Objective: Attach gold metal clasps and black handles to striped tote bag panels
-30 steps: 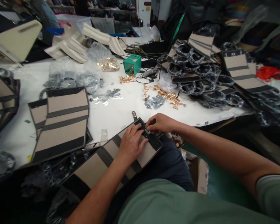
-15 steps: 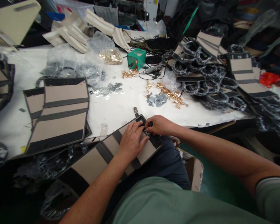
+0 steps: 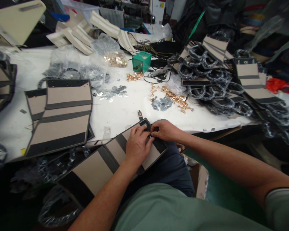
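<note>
A long beige bag panel (image 3: 92,170) with dark bands and edges lies slantwise over my lap, its upper end against the table edge. A short dark tab (image 3: 140,115) with a metal fitting sticks out from that end. My left hand (image 3: 137,144) rests on the panel, fingers curved and thumb drawn in, pressing near a small shiny metal piece (image 3: 149,136) on the black end strip. My right hand (image 3: 166,130) is closed in a pinch at the same spot, fingertips touching the strip. Whatever it pinches is hidden.
Gold-coloured metal fittings (image 3: 177,98) and flat grey plates (image 3: 162,103) lie ahead. Behind them are a green box (image 3: 141,61) with a red light and a corded pen-like tool (image 3: 159,72). More panels (image 3: 67,128) lie left; plastic-wrapped handles (image 3: 198,91) are piled right.
My left thumb has drawn in toward its fingertips, over the metal piece. My right hand stays pinched at the black strip; the view has shifted slightly.
</note>
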`<state>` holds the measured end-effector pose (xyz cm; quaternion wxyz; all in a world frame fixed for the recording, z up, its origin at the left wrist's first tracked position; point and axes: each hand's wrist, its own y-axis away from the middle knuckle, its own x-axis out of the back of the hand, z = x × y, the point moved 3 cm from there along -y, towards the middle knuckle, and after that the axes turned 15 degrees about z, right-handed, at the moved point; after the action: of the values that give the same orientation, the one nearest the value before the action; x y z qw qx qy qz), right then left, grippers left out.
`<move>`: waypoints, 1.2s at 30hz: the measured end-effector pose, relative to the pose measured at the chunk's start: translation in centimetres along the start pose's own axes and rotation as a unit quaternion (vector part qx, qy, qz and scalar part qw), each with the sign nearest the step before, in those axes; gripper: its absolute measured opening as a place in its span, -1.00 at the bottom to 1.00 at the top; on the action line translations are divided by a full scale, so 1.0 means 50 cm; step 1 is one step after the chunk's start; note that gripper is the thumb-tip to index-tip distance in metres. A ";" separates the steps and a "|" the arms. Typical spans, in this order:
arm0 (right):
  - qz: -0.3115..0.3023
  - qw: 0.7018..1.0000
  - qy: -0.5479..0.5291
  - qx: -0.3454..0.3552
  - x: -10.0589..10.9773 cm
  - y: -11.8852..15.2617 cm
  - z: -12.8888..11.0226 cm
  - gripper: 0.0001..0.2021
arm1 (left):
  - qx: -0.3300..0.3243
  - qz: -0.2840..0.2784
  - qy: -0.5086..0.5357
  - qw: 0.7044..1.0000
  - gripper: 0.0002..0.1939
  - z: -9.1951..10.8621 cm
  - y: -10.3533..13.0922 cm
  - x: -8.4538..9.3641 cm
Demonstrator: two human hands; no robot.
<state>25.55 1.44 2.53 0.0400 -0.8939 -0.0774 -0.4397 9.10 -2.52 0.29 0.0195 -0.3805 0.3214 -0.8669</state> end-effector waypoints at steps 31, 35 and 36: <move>0.336 0.721 -0.602 -0.073 0.023 -0.020 -0.016 -0.61 | 0.032 0.028 0.030 0.999 -0.89 -0.010 -0.008 -0.007; 0.315 0.745 -0.584 -0.065 0.018 -0.018 -0.025 -0.57 | 0.019 0.027 0.028 0.999 -0.88 -0.012 -0.006 -0.007; 0.309 0.750 -0.580 -0.068 0.018 -0.019 -0.027 -0.56 | 0.018 0.021 0.027 0.999 -0.88 -0.012 -0.007 -0.007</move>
<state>24.87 2.30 4.04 0.0607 -0.9525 0.2251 0.1957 9.00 -1.82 -0.06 0.0356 -0.3500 0.3140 -0.8818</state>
